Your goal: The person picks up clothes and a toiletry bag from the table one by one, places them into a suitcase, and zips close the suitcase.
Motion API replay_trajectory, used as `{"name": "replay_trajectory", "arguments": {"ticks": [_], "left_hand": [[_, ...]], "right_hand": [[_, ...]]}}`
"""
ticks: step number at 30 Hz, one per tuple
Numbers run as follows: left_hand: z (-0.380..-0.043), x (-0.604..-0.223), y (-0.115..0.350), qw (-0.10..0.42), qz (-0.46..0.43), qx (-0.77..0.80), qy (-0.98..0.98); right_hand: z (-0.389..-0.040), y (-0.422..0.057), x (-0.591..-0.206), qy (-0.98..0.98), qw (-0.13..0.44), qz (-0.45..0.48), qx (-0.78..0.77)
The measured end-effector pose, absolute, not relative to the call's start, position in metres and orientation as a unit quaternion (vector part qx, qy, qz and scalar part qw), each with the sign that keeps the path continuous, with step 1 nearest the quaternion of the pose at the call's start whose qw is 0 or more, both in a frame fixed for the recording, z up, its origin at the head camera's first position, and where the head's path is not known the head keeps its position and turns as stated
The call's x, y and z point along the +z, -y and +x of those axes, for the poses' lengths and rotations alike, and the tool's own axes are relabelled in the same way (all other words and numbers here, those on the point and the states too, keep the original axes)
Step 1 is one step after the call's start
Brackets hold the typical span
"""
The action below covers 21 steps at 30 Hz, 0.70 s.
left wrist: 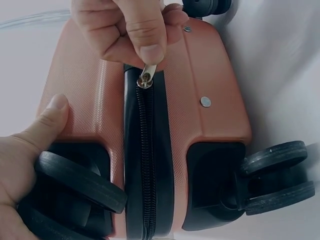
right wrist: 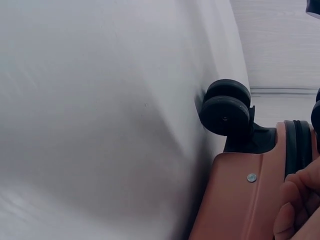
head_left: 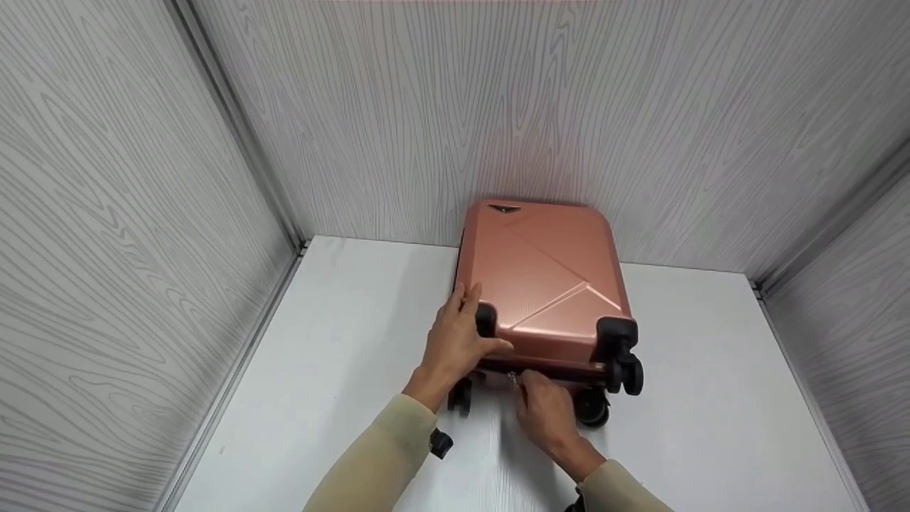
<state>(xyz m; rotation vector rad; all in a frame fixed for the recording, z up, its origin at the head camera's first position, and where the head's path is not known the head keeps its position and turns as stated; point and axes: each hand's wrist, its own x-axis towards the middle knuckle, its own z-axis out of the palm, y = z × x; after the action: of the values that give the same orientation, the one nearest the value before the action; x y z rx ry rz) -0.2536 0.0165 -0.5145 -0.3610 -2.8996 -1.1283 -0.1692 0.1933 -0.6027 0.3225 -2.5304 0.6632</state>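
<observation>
A rose-pink hard-shell suitcase (head_left: 540,263) lies flat with its wheeled end toward me. Along that end runs a black zipper (left wrist: 147,165), its teeth closed below the metal zipper pull (left wrist: 148,73). My right hand (head_left: 547,409) pinches the pull between thumb and curled fingers, as the left wrist view shows. My left hand (head_left: 455,338) rests on the near left corner, by a black wheel (left wrist: 82,180), thumb spread over the end face and fingers along the side. In the right wrist view only part of my right hand (right wrist: 302,200) shows.
The suitcase lies on a white surface (head_left: 355,320), its far end close to the grey wood-grain back wall (head_left: 398,128). Side walls rise at left (head_left: 106,249) and right (head_left: 853,299). Black double wheels (head_left: 625,373) jut out from the near corners.
</observation>
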Motion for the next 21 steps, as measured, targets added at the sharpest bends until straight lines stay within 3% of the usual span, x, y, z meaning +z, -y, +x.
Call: {"name": "replay_trajectory", "arguments": {"ticks": [21], "left_hand": [[-0.2543, -0.5145, -0.0164, 0.013, -0.115, -0.354, 0.928]], "right_hand": [[-0.1682, -0.1891, -0.6047, 0.925, 0.239, 0.110, 0.275]]}}
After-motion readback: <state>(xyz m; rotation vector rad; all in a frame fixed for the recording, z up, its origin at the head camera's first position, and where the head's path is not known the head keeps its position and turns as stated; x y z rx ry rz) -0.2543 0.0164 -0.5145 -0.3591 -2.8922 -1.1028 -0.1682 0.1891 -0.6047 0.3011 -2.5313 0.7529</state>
